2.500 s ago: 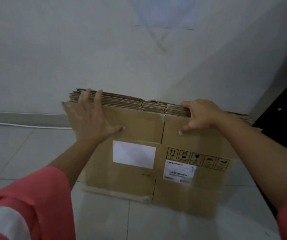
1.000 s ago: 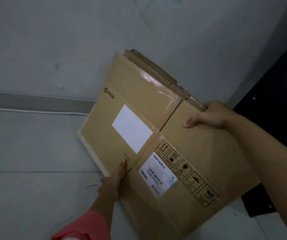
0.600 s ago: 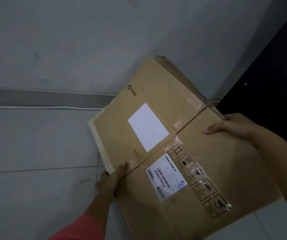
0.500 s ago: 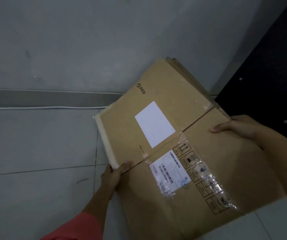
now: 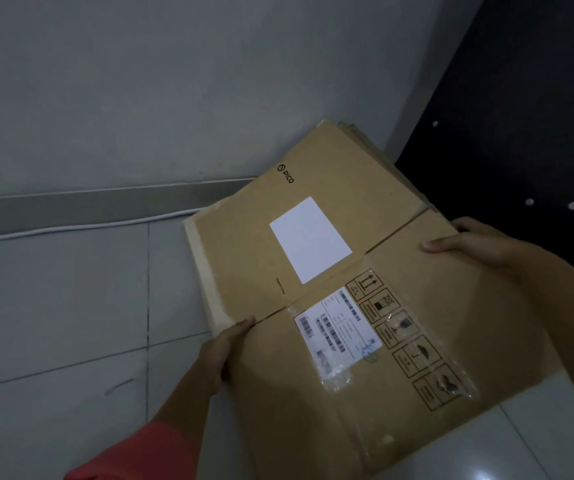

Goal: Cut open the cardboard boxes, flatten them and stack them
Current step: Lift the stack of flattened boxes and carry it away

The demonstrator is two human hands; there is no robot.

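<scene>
Two hands clamp a stack of flattened boxes (image 5: 244, 244) by opposite edges. The left hand (image 5: 224, 351) pinches the near edge, thumb on top, and the right hand (image 5: 465, 247) curls over the far edge. Between them, smooth brown corrugated cardboard bears a barcoded shipping label (image 5: 337, 329) under glossy clear tape (image 5: 335, 377), five boxed handling symbols (image 5: 403, 341) and a blank white rectangle (image 5: 310, 240). Beyond these is the PICO logo (image 5: 286, 173). The stack is tilted above grey floor tiles (image 5: 53, 306), beside the wall (image 5: 140, 81).

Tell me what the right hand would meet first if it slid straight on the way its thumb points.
The right hand grips the flattened box, thumb pointing left across its top face. It would probably reach the blank white label first; nothing stands between.
</scene>
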